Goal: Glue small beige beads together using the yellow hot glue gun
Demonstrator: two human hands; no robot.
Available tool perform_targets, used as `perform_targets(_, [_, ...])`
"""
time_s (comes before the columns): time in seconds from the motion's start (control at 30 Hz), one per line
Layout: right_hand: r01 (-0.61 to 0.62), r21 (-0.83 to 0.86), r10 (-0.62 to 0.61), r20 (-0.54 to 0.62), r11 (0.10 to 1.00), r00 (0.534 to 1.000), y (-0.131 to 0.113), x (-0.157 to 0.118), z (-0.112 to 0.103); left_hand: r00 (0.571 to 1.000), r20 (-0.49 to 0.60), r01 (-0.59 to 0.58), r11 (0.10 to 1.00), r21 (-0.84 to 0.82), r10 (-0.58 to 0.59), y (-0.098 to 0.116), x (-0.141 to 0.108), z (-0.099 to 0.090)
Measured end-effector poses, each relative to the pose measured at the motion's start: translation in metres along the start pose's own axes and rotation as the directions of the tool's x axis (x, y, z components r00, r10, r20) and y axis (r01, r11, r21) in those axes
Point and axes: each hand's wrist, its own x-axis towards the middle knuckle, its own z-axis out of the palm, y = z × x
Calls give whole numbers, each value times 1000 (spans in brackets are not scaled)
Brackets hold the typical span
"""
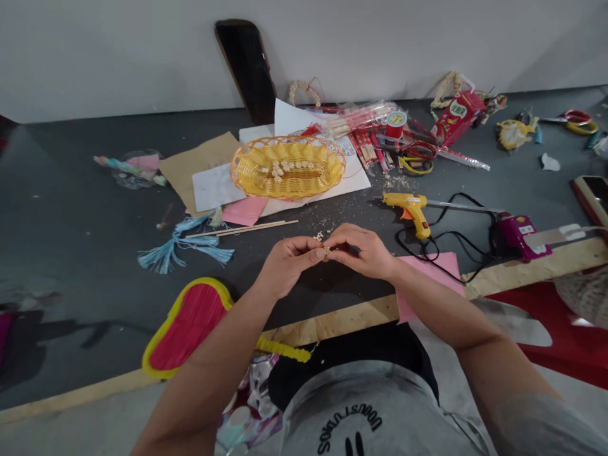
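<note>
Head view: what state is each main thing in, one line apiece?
Left grip, pinching a small pale piece
Right grip, pinching the same piece
Yellow basket, upright, holding more pale pieces
Glue gun, on its side, clear rod at its back
Phone, propped at a tilt, screen dark
Red spool, upright, wound with thread
Blue tassel, lying with strands spread
Red fan-shaped piece, lying flat, partly hidden
</note>
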Motion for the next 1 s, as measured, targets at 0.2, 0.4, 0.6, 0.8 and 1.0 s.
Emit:
perform_targets(0.2, [-36, 8, 36, 8, 999, 999, 0, 0, 0, 1000, -16, -3, 1000, -10, 3, -2, 0, 1])
perform_targets(0.4, [-44, -4, 44, -45, 999, 998, 4, -3, 2, 998, -54, 23, 993, -116, -30, -1, 2, 3])
perform_targets(0.6, [17, -68, -27, -145, 998, 989, 2, -2, 2, 996, -55, 63, 977, -204, -75, 2, 2, 3])
perform_targets(0.8, [119, -144, -138, -134, 982, 981, 2, -1, 4, 995, -36, 81, 973, -217, -91, 1, 2, 5])
perform_targets(1.0, [138, -205, -166, -124, 969, 978, 5, -3, 4, 994, -44, 85, 976, -199, -95, -1, 3, 6])
